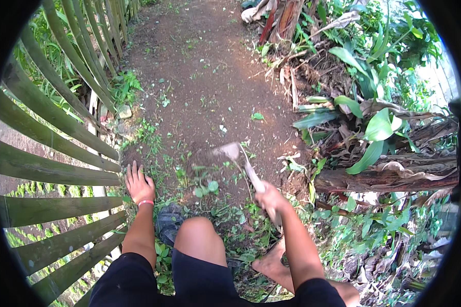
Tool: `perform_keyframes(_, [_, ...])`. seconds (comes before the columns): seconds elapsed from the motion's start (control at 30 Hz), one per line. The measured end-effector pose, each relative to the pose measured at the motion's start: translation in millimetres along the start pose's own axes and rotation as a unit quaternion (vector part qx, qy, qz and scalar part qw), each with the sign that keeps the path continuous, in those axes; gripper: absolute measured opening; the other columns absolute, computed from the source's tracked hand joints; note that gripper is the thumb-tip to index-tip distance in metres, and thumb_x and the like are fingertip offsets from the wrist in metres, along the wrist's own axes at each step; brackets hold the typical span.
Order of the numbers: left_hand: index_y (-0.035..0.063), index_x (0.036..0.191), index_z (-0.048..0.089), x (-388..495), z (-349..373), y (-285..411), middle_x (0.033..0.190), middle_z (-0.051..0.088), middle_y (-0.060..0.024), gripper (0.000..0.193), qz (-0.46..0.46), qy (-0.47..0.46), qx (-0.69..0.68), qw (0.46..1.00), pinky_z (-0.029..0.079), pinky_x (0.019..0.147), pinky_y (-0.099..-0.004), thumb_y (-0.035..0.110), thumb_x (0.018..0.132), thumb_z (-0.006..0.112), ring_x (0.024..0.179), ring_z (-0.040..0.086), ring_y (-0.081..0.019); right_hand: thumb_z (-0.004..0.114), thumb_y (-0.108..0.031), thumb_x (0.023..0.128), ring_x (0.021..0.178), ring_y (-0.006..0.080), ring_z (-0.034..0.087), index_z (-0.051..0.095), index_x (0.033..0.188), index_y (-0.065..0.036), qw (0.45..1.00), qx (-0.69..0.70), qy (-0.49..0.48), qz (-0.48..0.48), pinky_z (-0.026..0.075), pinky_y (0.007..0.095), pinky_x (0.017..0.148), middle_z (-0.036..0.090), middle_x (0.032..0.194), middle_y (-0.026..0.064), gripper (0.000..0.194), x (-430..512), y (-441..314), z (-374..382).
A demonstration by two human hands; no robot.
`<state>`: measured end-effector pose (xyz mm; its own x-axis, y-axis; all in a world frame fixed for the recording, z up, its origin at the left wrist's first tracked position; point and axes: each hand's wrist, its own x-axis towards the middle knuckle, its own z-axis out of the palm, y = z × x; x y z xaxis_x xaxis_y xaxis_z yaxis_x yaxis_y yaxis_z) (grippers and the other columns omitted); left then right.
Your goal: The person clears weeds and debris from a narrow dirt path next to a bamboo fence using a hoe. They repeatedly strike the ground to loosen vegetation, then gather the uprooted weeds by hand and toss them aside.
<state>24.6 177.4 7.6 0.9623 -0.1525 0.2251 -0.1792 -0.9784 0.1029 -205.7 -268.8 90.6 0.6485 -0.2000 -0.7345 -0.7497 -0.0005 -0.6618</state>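
My right hand (269, 197) grips the wooden handle (253, 175) of a short hoe. Its metal blade (227, 151) is blurred and sits over the bare soil, pointing left; whether it touches the ground I cannot tell. Small leafy weeds (207, 188) grow just below the blade. Beside the foot of the fence, my left hand (139, 182) rests palm down with its fingers apart and nothing in it. A reddish band circles that wrist. Low grass (150, 142) lies a little above this hand.
A slatted wooden fence (57, 172) runs along the left. Dirt path (199, 57) stretches ahead. On the right lie a cut banana-like trunk (384, 180), dry leaves and green plants (378, 126). A stone (125, 111) sits by the fence. My bare foot (272, 264) is below the hoe.
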Motion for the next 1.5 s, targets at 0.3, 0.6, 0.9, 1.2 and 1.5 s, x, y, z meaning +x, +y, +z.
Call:
perform_keyframes(0.3, [0.0137, 0.142, 0.060, -1, -1, -2, 0.169, 0.040, -0.0025, 0.049, -0.010, -0.007, -0.002, 1.000, 0.026, 0.129, -0.0538, 0.025, 0.094, 0.058, 0.160, 0.031, -0.0292, 0.074, -0.002, 0.082, 0.062, 0.0094, 0.058, 0.068, 0.120, -0.007, 0.983, 0.014, 0.182, 0.009, 0.046, 0.0274, 0.053, 0.063, 0.083, -0.0025, 0.039, -264, 55, -32])
perform_keyframes(0.6, [0.0099, 0.126, 0.067, -4, 12, -3, 0.162, 0.051, -0.0002, 0.036, 0.043, 0.042, 0.063, 0.996, 0.034, 0.124, -0.0511, 0.035, 0.103, 0.055, 0.153, 0.042, -0.0269, 0.069, -0.005, 0.092, 0.055, 0.0139, 0.056, 0.059, 0.123, -0.004, 0.982, 0.127, 0.141, -0.005, 0.047, 0.0323, 0.049, 0.059, 0.073, 0.0021, 0.033, -78, 28, -9])
perform_keyframes(0.9, [0.0096, 0.135, 0.063, -4, 27, -13, 0.162, 0.051, -0.0005, 0.044, 0.049, 0.027, 0.117, 0.992, 0.031, 0.125, -0.0529, 0.042, 0.108, 0.050, 0.153, 0.042, -0.0276, 0.072, -0.002, 0.082, 0.078, 0.0106, 0.059, 0.065, 0.125, -0.005, 0.992, 0.015, 0.120, 0.042, 0.050, 0.0278, 0.072, 0.060, 0.087, -0.0012, 0.043, -299, 190, -35])
perform_keyframes(1.2, [0.0288, 0.157, 0.054, -77, 24, 233, 0.171, 0.033, -0.0197, 0.072, 0.140, -0.138, -0.052, 0.979, 0.010, 0.129, -0.0649, 0.074, 0.102, 0.042, 0.162, 0.021, -0.0401, 0.074, -0.016, 0.095, 0.055, 0.0089, 0.054, 0.058, 0.124, -0.004, 0.960, 0.015, 0.225, -0.166, 0.045, 0.0292, 0.049, 0.059, 0.078, -0.0008, 0.035, -179, 114, -87])
perform_keyframes(1.5, [0.0178, 0.127, 0.073, -289, -110, 243, 0.144, 0.065, -0.0068, 0.038, 0.402, -0.339, -0.403, 0.749, 0.048, 0.114, -0.0478, 0.042, 0.098, 0.071, 0.131, 0.063, -0.0326, 0.067, -0.003, 0.091, 0.052, 0.0151, 0.055, 0.058, 0.103, -0.005, 0.989, 0.039, 0.068, -0.123, 0.048, 0.0336, 0.047, 0.058, 0.070, 0.0023, 0.015, -131, 185, -81])
